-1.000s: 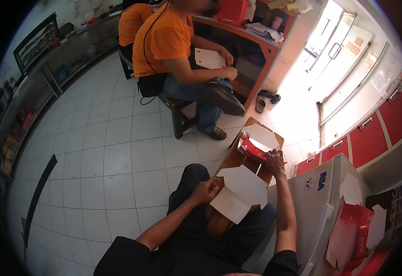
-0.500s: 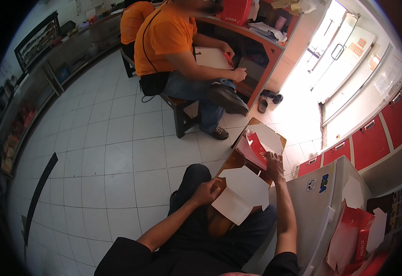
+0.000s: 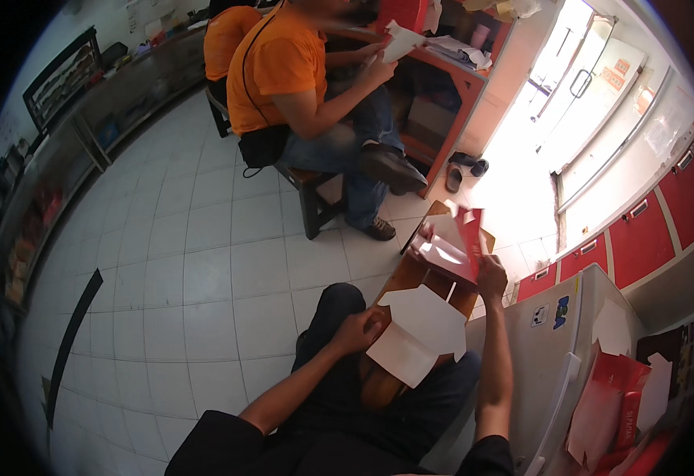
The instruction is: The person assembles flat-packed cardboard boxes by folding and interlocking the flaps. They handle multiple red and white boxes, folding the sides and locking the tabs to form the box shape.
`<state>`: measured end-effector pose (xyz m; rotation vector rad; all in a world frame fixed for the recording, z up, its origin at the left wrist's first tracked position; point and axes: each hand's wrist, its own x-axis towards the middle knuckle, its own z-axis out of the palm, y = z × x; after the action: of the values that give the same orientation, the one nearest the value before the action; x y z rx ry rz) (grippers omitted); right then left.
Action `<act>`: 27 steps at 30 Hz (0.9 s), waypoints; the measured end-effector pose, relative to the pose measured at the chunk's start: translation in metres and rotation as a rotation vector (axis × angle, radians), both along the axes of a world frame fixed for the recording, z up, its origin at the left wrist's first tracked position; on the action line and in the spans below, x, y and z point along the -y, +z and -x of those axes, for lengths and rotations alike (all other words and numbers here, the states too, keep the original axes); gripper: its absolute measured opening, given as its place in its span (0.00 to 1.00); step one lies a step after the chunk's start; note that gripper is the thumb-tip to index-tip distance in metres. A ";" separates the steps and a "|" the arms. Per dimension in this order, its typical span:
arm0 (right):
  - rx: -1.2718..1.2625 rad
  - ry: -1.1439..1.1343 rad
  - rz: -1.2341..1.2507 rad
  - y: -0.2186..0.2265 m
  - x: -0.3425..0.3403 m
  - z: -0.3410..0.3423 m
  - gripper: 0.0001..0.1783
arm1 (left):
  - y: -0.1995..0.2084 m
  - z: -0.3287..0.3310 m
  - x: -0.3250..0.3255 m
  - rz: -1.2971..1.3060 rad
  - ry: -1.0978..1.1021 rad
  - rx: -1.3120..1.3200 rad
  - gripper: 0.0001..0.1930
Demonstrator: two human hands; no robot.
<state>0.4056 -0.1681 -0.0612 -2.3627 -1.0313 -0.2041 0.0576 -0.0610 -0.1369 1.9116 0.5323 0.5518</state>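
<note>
My right hand (image 3: 491, 278) is closed on the edge of a red-and-white folding carton (image 3: 472, 238), which is tilted up over the far end of a wooden bench (image 3: 398, 282) and slightly blurred. A second carton (image 3: 422, 321) lies opened out in front of me between my knees, its plain white inside facing up. My left hand (image 3: 359, 329) is at the left edge of this white carton, fingers curled round the edge. Parts of the bench show between and beneath the two cartons.
More red-and-white cartons (image 3: 613, 404) rest on a pale fridge-like cabinet (image 3: 529, 341) at my right. Ahead, a seated person in an orange shirt (image 3: 283, 71) handles a white carton piece (image 3: 401, 41). Sandals (image 3: 454, 176) lie near the bright doorway; red drawers (image 3: 640, 246) line the right.
My right hand has lifted the red-and-white carton off the bench, tilting it up and slightly right. My left hand stays put. The seated person has raised a carton piece from their lap.
</note>
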 end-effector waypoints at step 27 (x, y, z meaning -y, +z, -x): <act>-0.094 0.034 -0.094 -0.015 -0.002 -0.004 0.12 | 0.013 -0.003 0.002 -0.030 -0.051 -0.099 0.11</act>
<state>0.4095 -0.1656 -0.0759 -2.2464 -0.9949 -0.1245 0.0608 -0.0629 -0.1244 1.9830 0.5393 0.4362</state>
